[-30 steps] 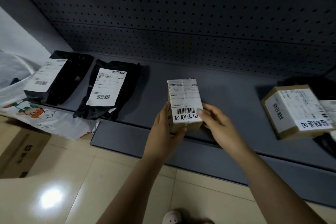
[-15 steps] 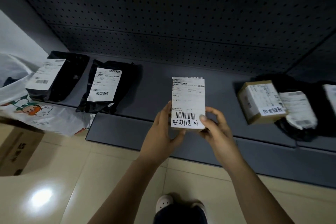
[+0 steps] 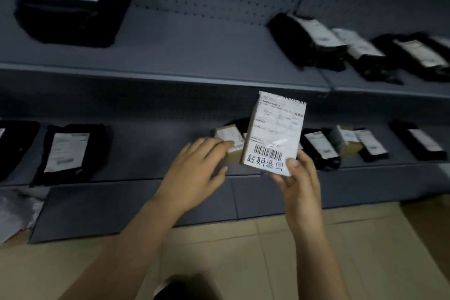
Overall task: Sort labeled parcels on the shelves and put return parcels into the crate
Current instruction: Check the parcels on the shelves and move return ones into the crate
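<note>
Pinching the small labelled carton by its lower right corner with the right hand, thumb lying on the label face beside the handwritten line, other fingers going behind. Holding it upright and slightly tilted in the air, in front of the lower shelf and its front edge, touching no shelf. Carrying the left hand flat and spread, gripping nothing, just beside the carton's lower left corner; fingertips overlapping a brown box lying near that front edge, contact impossible to tell. Judging the carton as light, since one corner pinch is bearing it, and as stiff cardboard, hardly fragile; glossy label and tape probably sliding a little under the thumb. Advising a fuller grip across the two long sides, or a palm under the base, for carrying to the crate, not appearing in view.
</note>
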Demonstrator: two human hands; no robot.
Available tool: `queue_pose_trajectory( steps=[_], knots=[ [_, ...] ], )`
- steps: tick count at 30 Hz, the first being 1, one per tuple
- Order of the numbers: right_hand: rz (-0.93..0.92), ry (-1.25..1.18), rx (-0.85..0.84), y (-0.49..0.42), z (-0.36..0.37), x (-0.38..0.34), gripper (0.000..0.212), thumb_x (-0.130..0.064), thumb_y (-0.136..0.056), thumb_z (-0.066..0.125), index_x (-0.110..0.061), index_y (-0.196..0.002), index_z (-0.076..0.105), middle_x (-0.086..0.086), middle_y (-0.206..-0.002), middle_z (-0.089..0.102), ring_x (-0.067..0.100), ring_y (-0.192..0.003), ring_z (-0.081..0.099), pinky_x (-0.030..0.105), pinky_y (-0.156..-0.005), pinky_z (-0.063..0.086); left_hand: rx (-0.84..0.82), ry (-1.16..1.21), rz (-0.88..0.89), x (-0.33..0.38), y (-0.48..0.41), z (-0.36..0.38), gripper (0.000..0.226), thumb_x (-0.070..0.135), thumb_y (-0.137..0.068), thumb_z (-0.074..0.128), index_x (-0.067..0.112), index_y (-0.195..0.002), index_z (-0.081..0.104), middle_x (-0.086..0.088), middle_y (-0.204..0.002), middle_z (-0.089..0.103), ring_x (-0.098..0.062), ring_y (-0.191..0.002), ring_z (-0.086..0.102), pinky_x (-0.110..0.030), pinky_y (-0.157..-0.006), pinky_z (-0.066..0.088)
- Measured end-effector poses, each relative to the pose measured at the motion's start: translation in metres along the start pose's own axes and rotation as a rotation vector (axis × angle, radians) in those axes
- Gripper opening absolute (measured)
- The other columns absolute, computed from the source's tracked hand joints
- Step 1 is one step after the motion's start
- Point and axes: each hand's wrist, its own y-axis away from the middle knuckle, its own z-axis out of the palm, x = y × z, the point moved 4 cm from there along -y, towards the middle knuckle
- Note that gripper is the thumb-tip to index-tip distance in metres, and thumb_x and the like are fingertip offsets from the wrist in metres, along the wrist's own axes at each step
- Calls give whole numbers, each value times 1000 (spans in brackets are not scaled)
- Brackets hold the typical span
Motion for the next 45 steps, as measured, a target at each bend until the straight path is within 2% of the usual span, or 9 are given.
queue_pose_trajectory(
  steps=[3,8,11,16,28,33,37,42,45],
  knots=[
    [-137,22,49,7,-27,-61,48,-40,-73,68,-27,-119,60,3,-120,69,22,-115,63,44,-97,49,103,15,107,52,-37,-22,46,24,-83,61,14,-128,56,0,-118,58,-19,-110,51,-29,-94,36],
    [-358,-30,94,25,-76,-157,43,-39,-71,68,-30,-112,62,3,-118,68,23,-112,64,43,-92,50,287,14,233,144,-84,-63,46,26,-79,68,13,-123,60,-2,-109,60,-20,-103,52,-30,-92,35],
    [-447,-54,117,44,-109,-199,48,-36,-71,68,-26,-117,59,2,-117,68,20,-106,66,36,-86,54,369,-10,316,197,-98,-82,45,27,-81,67,11,-123,61,-4,-108,61,-21,-103,51,-32,-91,36],
    [-583,-110,144,78,-166,-243,51,-33,-73,67,-20,-121,56,3,-117,69,21,-107,66,37,-87,54,442,4,402,273,-107,-96,42,27,-83,67,10,-122,61,-4,-109,61,-23,-104,52,-33,-93,37],
    [-692,-148,217,131,-272,-277,64,-52,-61,83,-27,-115,62,3,-119,68,22,-112,64,28,-82,53,402,126,468,389,-103,-62,44,30,-83,68,13,-123,60,-2,-110,61,-22,-104,54,-34,-98,36],
    [-714,-114,286,136,-304,-277,57,-54,-61,83,-33,-111,66,-2,-116,70,24,-116,62,37,-94,50,379,158,515,415,-108,-44,44,30,-83,69,13,-122,60,-1,-109,60,-21,-105,54,-31,-98,34],
    [-702,-116,351,133,-326,-271,58,-55,-61,83,-33,-111,66,-1,-117,69,24,-116,61,33,-92,49,334,183,551,428,-119,-25,44,31,-83,68,13,-122,60,-1,-109,60,-19,-105,52,-24,-96,30],
    [-684,-89,427,114,-345,-262,60,-54,-64,82,-31,-116,64,5,-124,66,30,-122,58,42,-97,48,273,227,592,434,-143,8,44,29,-82,68,13,-122,61,-1,-110,61,-20,-105,53,-27,-96,32],
    [-678,-72,482,95,-357,-257,55,-50,-68,81,-31,-117,64,9,-126,65,33,-122,57,39,-92,49,242,256,626,436,-166,33,45,28,-80,69,13,-122,61,-2,-110,61,-20,-106,52,-30,-95,34]
  ],
)
